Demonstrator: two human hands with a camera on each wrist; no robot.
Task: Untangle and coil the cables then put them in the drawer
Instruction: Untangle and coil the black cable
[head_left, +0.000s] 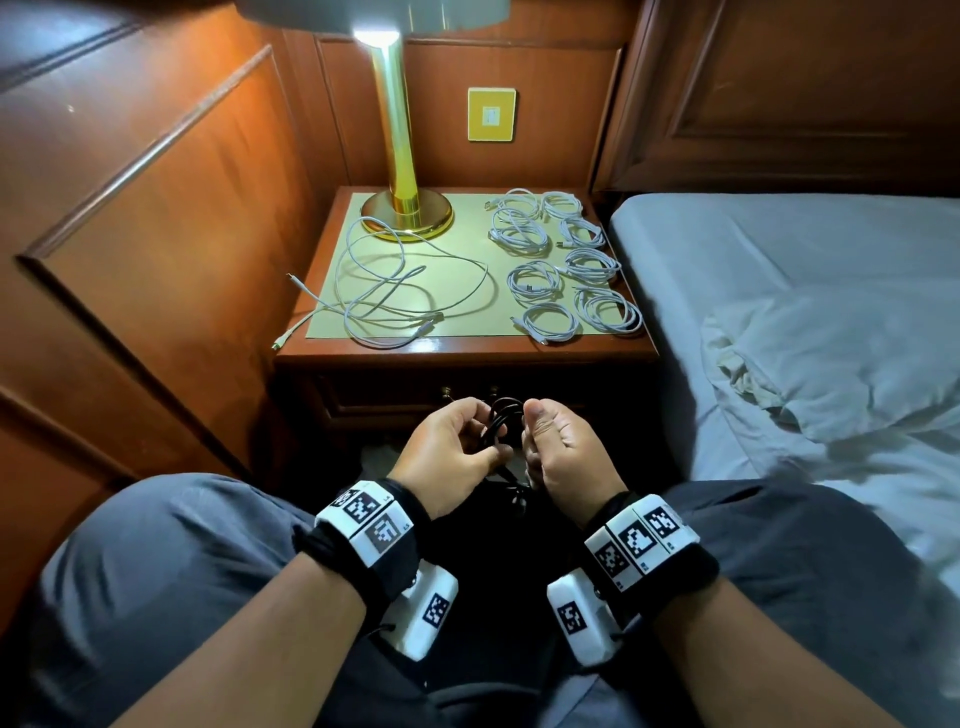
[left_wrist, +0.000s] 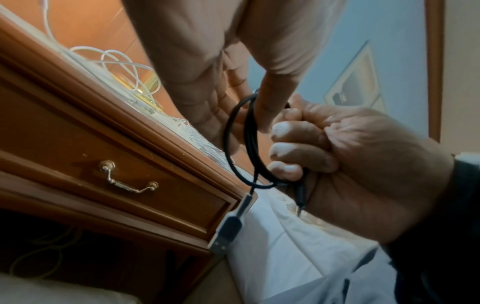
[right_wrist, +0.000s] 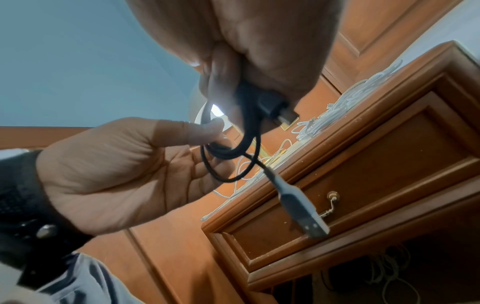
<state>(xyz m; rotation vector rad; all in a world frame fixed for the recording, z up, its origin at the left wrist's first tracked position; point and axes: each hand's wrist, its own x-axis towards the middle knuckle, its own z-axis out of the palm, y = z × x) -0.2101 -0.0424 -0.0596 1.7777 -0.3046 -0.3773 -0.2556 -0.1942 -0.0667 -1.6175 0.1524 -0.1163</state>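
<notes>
Both hands hold a black cable (head_left: 503, 427) before the closed drawer (left_wrist: 130, 164): right hand (head_left: 563, 452) fingers clamped on its loops, left hand (head_left: 451, 452) fingers pinching a loop.

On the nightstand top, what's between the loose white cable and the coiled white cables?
Nothing: in the head view a bare strip of the nightstand's pale mat separates the loose white cable on the left from the coiled white cables on the right.
</notes>
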